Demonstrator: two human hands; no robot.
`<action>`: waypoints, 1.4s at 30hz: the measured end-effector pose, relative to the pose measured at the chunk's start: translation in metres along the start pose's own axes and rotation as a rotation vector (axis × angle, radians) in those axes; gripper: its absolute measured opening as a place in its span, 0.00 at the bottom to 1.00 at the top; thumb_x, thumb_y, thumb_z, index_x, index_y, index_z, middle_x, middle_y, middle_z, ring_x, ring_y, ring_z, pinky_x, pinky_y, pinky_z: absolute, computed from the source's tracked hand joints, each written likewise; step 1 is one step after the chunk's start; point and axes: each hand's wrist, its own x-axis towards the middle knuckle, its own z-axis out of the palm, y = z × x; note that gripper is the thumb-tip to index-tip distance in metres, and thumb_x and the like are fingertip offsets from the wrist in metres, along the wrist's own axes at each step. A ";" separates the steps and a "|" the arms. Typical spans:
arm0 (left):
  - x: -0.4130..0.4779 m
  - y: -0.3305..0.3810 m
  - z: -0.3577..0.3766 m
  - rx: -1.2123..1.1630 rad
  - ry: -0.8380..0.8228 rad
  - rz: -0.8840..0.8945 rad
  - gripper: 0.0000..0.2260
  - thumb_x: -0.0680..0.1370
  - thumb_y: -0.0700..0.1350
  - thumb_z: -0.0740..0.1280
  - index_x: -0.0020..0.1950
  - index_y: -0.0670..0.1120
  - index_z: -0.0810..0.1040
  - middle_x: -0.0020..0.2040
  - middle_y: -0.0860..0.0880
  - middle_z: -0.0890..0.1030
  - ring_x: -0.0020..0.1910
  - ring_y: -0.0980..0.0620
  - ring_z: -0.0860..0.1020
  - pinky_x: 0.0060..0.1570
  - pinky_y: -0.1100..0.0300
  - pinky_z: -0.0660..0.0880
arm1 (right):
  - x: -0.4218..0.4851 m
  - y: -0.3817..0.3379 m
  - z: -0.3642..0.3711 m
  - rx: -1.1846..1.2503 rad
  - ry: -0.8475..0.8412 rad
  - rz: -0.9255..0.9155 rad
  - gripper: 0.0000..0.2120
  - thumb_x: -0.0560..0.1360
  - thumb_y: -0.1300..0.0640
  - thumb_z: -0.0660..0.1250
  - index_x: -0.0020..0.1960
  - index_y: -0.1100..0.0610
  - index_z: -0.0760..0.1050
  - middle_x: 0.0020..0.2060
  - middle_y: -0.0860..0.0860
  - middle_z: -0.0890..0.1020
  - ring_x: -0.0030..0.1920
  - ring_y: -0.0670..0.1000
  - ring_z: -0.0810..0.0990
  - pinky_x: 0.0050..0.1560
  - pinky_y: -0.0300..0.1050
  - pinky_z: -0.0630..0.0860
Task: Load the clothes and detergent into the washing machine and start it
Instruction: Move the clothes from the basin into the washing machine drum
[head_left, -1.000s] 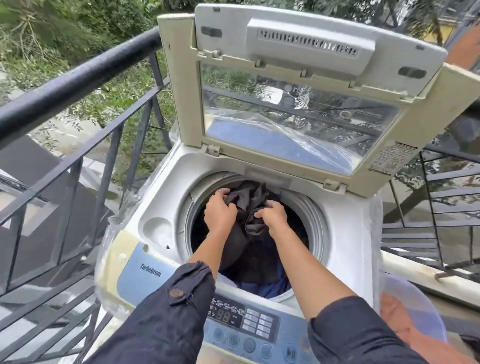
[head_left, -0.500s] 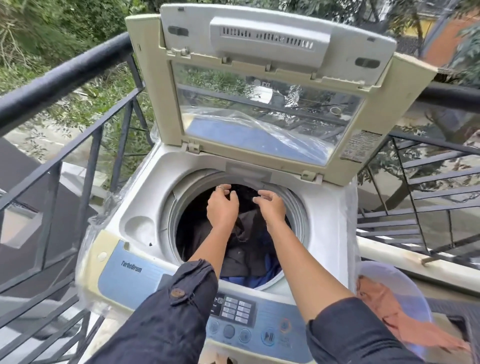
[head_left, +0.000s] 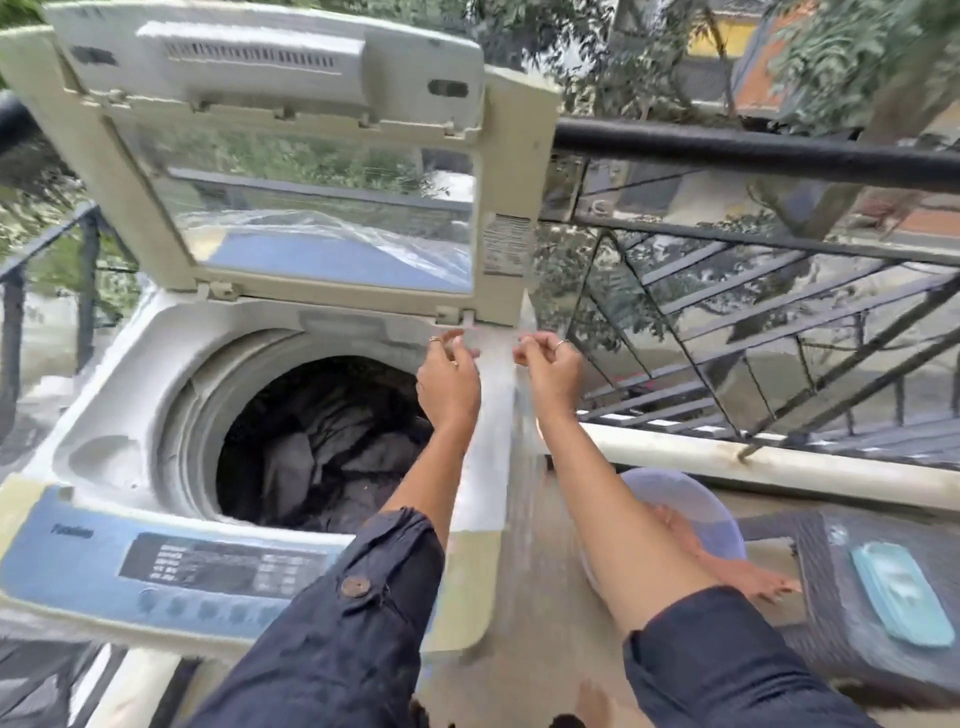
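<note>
- Head view: white plastic washing machine (head_left: 130, 364), lid up; round drum holds crumpled dark clothes (head_left: 322, 447).
- Left hand (head_left: 448, 384) and right hand (head_left: 553, 374) at machine's right rear corner, fingers loosely curled, empty.
- Translucent round basin (head_left: 685, 480) right of machine, orange cloth (head_left: 727, 561) inside.

Both arms are stretched out side by side toward mid-frame, dark sleeves (head_left: 332, 623) bunched partway up the forearms, with the left hand (head_left: 449, 382) and right hand (head_left: 553, 374) close together, backs to the camera, fingers loosely curled and gripping nothing, a ring on each.
</note>
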 end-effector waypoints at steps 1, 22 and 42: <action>-0.012 0.004 0.017 -0.027 -0.002 0.008 0.18 0.74 0.55 0.52 0.54 0.50 0.75 0.45 0.48 0.85 0.45 0.43 0.82 0.53 0.50 0.76 | 0.004 0.003 -0.021 -0.021 0.015 -0.012 0.09 0.74 0.61 0.65 0.37 0.51 0.76 0.33 0.52 0.81 0.38 0.52 0.80 0.51 0.54 0.78; -0.182 -0.051 0.315 0.149 -0.411 -0.049 0.11 0.77 0.45 0.62 0.59 0.47 0.76 0.50 0.48 0.83 0.51 0.48 0.79 0.50 0.59 0.71 | 0.095 0.178 -0.329 -0.212 0.254 0.290 0.03 0.73 0.58 0.67 0.43 0.56 0.80 0.41 0.52 0.82 0.43 0.50 0.78 0.38 0.29 0.71; -0.156 -0.454 0.554 0.565 -0.457 -0.456 0.35 0.65 0.60 0.71 0.67 0.44 0.70 0.66 0.43 0.72 0.68 0.41 0.68 0.67 0.46 0.66 | 0.197 0.657 -0.356 -0.775 0.038 0.730 0.47 0.58 0.33 0.72 0.71 0.51 0.64 0.69 0.57 0.70 0.70 0.59 0.68 0.68 0.60 0.65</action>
